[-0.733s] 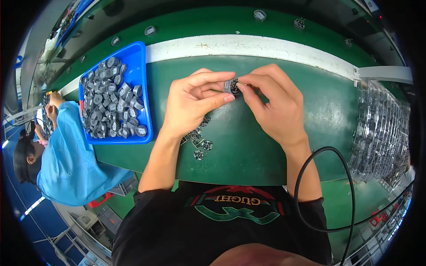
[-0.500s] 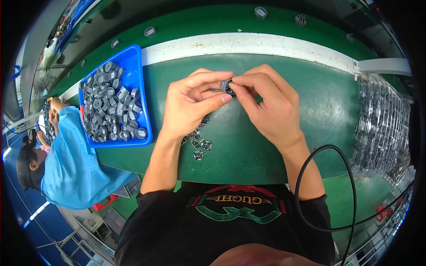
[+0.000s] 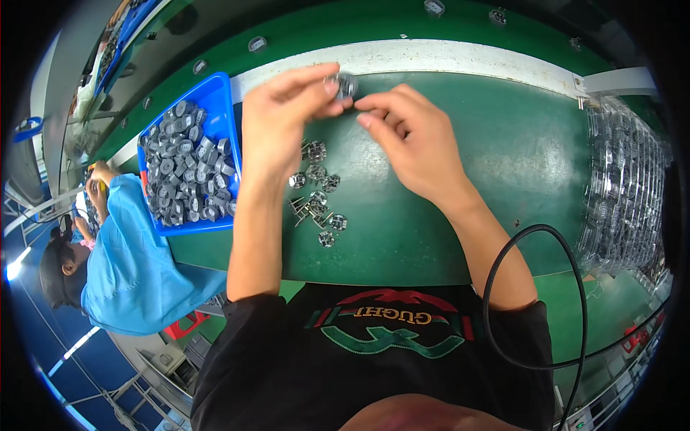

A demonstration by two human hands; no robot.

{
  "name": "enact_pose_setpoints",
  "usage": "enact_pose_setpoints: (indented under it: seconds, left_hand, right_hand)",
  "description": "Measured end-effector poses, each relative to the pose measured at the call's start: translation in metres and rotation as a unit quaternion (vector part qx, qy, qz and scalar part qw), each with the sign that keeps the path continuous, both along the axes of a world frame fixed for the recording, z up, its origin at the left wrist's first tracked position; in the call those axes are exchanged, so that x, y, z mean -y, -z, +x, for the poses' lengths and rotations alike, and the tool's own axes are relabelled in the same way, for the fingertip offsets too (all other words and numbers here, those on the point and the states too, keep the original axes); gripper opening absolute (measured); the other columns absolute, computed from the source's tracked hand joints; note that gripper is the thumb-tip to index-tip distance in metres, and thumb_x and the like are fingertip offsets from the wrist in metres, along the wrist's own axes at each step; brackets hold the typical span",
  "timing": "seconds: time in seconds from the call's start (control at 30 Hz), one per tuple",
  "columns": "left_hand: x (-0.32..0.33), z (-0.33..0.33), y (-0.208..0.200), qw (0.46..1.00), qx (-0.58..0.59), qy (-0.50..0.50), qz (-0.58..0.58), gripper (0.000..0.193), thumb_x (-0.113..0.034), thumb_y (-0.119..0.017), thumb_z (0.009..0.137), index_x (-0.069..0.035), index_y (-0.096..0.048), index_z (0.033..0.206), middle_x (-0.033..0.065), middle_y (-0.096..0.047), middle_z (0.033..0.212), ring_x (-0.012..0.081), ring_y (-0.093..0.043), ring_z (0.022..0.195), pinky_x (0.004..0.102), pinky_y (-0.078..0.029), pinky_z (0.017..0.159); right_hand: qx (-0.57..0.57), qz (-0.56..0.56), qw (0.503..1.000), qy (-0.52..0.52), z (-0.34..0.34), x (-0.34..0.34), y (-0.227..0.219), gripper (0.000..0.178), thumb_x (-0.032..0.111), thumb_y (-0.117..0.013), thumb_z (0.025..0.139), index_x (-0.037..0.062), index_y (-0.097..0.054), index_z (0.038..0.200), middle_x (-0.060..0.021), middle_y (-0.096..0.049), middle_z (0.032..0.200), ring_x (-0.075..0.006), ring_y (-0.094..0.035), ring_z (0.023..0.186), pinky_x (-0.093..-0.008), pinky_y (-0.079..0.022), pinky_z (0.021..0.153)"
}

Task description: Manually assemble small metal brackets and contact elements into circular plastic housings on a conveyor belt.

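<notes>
Near the white rail, my left hand (image 3: pixel 277 108) pinches a small round grey housing (image 3: pixel 346 87) between thumb and fingers; circuitry shows inside it, blurred by motion. Just to its right, apart from the housing, my right hand (image 3: pixel 413 140) has curled fingers, with a small gap between thumb and forefinger and nothing visible there. On the green table beside my left wrist lie several small round circuit boards (image 3: pixel 316 172), some with metal pins or wires sticking out.
A blue bin (image 3: pixel 236 136) full of grey round housings (image 3: pixel 183 161) stands at left. Beyond the white rail (image 3: pixel 402 56), a green belt (image 3: pixel 323 32) carries spaced housings. Stacked clear trays (image 3: pixel 624 187) stand right. A black cable (image 3: pixel 496 273) loops by my right arm. A person in blue (image 3: pixel 136 266) sits left.
My left hand has carried the grey housing away from me and leftward, toward the rail. My right hand has let go of it and drawn slightly apart. More circuit boards are now uncovered.
</notes>
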State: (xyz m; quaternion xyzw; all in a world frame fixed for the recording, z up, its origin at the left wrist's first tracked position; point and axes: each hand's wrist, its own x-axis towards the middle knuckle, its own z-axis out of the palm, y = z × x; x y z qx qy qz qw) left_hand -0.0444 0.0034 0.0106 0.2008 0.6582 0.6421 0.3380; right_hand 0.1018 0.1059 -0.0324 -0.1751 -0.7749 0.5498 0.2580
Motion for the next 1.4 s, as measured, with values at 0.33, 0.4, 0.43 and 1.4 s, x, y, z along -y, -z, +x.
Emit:
enact_pose_setpoints:
  seconds: [0.33,0.4,0.43,1.4]
  left_hand:
    - [-0.138,-0.071,0.042,0.943,-0.311,0.015,-0.114,0.021,-0.006,-0.07,0.082,0.003,-0.075,0.1,0.0074,-0.072,0.076,0.0101,-0.064,0.063,0.0235,-0.051,0.061]
    - [-0.155,-0.076,0.056,0.928,-0.348,0.001,-0.131,0.022,-0.012,-0.071,0.081,0.002,-0.076,0.098,0.007,-0.072,0.075,0.0111,-0.064,0.06,0.0247,-0.051,0.06]
    - [-0.163,-0.072,0.056,0.921,-0.361,0.003,-0.15,0.023,-0.014,-0.071,0.081,0.002,-0.076,0.098,0.0064,-0.072,0.074,0.0114,-0.063,0.06,0.0251,-0.051,0.06]
    - [-0.051,-0.002,-0.012,0.977,-0.171,0.123,0.012,0.035,0.008,-0.073,0.08,0.007,-0.066,0.115,0.0107,-0.068,0.108,0.0114,-0.066,0.088,0.0232,-0.054,0.08]
  right_hand:
    - [0.003,0.3,0.94,-0.161,0.003,0.028,0.003,0.032,0.032,-0.081,0.069,0.0099,-0.07,0.089,-0.0038,-0.056,0.09,-0.0238,-0.053,0.092,-0.037,-0.044,0.079]
    - [-0.002,0.322,0.934,-0.152,0.002,0.03,0.002,0.029,0.031,-0.081,0.07,0.0101,-0.067,0.084,-0.0039,-0.054,0.087,-0.0231,-0.053,0.089,-0.0368,-0.044,0.078]
    - [0.007,0.332,0.933,-0.141,0.002,0.03,0.003,0.028,0.029,-0.081,0.07,0.0098,-0.067,0.085,-0.0038,-0.055,0.087,-0.023,-0.053,0.089,-0.0367,-0.044,0.078]
    - [-0.053,-0.133,0.99,-0.02,0.014,-0.04,-0.013,0.012,0.004,-0.075,0.082,0.0037,-0.074,0.093,-0.0054,-0.065,0.086,-0.0124,-0.06,0.073,-0.0252,-0.048,0.064]
